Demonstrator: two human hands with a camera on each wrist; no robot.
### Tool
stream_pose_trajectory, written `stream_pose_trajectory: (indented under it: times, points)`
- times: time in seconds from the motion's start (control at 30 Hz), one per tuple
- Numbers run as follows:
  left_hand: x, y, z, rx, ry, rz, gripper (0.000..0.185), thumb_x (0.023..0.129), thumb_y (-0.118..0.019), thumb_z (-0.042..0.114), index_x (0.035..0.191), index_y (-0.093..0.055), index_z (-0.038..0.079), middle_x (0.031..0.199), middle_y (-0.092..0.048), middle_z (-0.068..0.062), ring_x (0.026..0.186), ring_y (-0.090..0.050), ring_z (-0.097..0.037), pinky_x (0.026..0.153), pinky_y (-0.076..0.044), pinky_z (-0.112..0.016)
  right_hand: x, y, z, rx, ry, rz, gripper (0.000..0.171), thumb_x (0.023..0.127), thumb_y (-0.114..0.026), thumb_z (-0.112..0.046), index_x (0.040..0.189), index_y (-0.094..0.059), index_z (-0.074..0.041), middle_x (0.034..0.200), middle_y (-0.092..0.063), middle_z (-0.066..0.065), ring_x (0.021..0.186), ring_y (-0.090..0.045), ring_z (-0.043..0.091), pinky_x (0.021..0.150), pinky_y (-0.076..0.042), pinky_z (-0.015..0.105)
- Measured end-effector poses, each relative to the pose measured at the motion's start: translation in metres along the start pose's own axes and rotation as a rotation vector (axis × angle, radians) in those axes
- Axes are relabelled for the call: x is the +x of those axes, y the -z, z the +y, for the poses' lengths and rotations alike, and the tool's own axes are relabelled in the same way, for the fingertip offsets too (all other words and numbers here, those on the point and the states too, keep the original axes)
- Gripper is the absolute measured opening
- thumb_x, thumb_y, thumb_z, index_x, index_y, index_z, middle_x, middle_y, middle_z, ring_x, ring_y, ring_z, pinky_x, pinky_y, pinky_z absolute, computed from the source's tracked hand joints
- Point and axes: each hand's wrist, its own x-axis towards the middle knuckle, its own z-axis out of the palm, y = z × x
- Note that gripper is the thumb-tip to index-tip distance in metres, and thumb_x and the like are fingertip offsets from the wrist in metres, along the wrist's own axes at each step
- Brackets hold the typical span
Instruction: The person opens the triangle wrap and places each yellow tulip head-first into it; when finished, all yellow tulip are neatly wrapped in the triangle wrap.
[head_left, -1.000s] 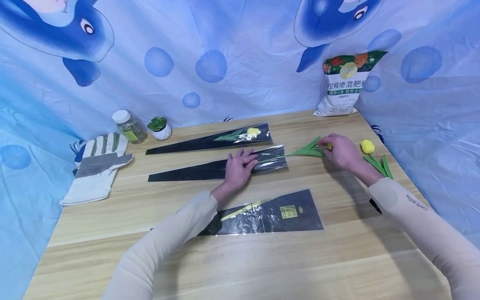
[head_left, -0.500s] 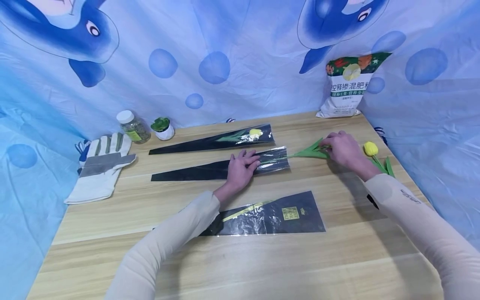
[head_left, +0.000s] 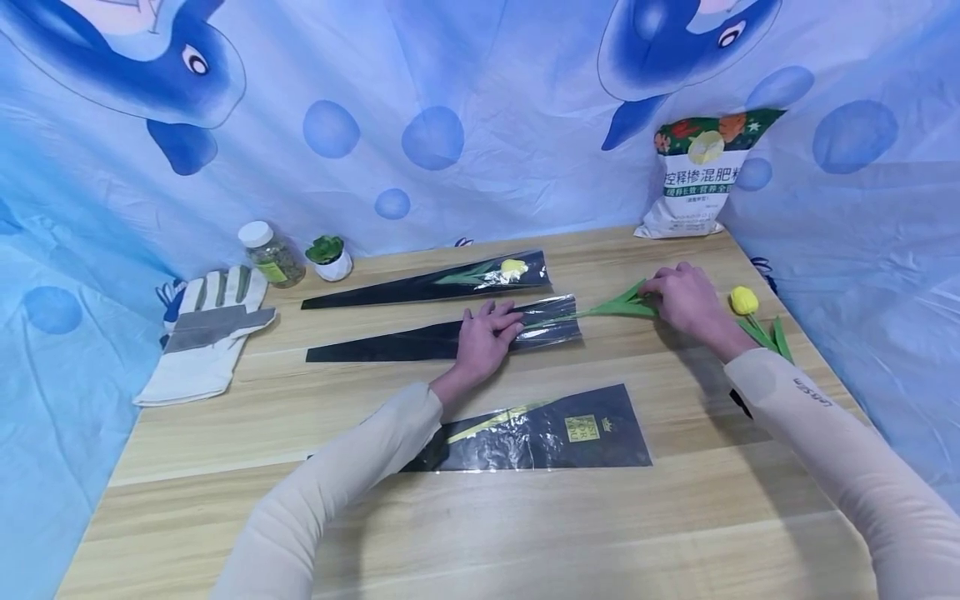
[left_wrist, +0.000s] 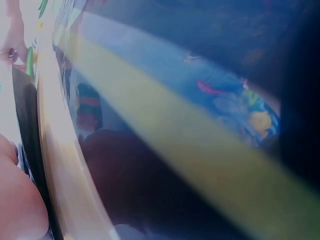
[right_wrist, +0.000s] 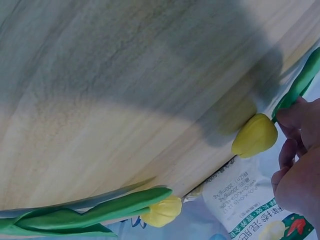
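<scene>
My left hand (head_left: 482,340) lies on the middle black flower sleeve (head_left: 397,341), its fingers spread over the film near the wide clear end. In my right hand (head_left: 688,302) an artificial tulip is pinched by the stem just below its yellow bloom (right_wrist: 255,136), seen in the right wrist view. The tulip's green leaves (head_left: 621,305) lie outside the sleeve, while its stem reaches in through the wide end toward my left fingers. Behind, another sleeve (head_left: 375,293) holds a yellow tulip (head_left: 513,267). The left wrist view is mostly blurred by glare.
Nearer the front lies a printed black sleeve (head_left: 540,437), partly under my left arm. A loose tulip (head_left: 745,301) rests by the right edge. Gloves (head_left: 206,333), a jar (head_left: 272,254), a potted plant (head_left: 328,257) and a fertilizer bag (head_left: 693,179) stand or lie around the back.
The head view has shifted slightly. The tulip's bloom, visible beside my right fingers earlier, is now hidden in the head view. Both hands stay nearly in place.
</scene>
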Motion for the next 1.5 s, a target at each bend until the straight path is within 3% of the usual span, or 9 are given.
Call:
stream_pose_trajectory:
  times: [0.4,0.97,1.5]
  points:
    - [0.001,0.000,0.001,0.027,-0.006,-0.025,0.022,0.090,-0.076,0.012,0.110,-0.076,0.003,0.129,-0.064,-0.015,0.133,-0.046,-0.045,0.110,-0.015,-0.072,-0.004,0.003,-0.006,0.002,0.066,0.069,0.018,0.085,-0.072,0.002,0.101,-0.077,-0.006,0.104,-0.069,0.022,0.085,-0.053,0.040,0.072,-0.039,0.050]
    - [0.001,0.000,0.002,0.044,-0.010,-0.014,0.023,0.090,-0.075,0.012,0.111,-0.076,0.004,0.128,-0.065,-0.015,0.132,-0.048,-0.045,0.110,-0.016,-0.072,-0.004,0.003,-0.027,0.047,0.175,0.137,0.022,0.079,-0.077,0.005,0.098,-0.077,-0.006,0.099,-0.070,0.020,0.083,-0.055,0.038,0.071,-0.039,0.048]
    - [0.002,-0.001,0.006,0.059,-0.015,-0.014,0.023,0.091,-0.074,0.013,0.112,-0.076,0.004,0.128,-0.065,-0.015,0.132,-0.046,-0.046,0.110,-0.016,-0.072,0.001,-0.006,-0.048,0.078,0.186,0.137,0.022,0.079,-0.079,0.003,0.098,-0.077,-0.007,0.100,-0.071,0.019,0.083,-0.057,0.034,0.074,-0.042,0.047]
